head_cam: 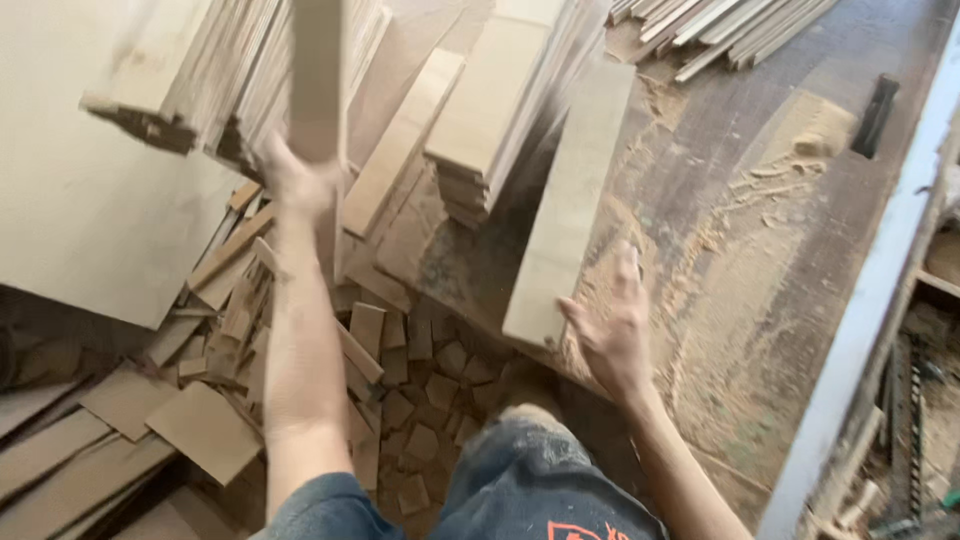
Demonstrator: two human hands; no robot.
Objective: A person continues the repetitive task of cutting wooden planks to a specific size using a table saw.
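My left hand is raised and shut on a pale wooden plank that stands upright and looks blurred. My right hand lies with fingers spread against the near right edge of another long pale plank, which rests on the dusty workbench. Stacks of similar planks stand just left of that plank. My knee in blue denim shows at the bottom.
A large pale board fills the left. Small wood offcuts and thin sheets litter the floor below. Sawdust piles cover the bench, with thin strips at the far end and a dark tool.
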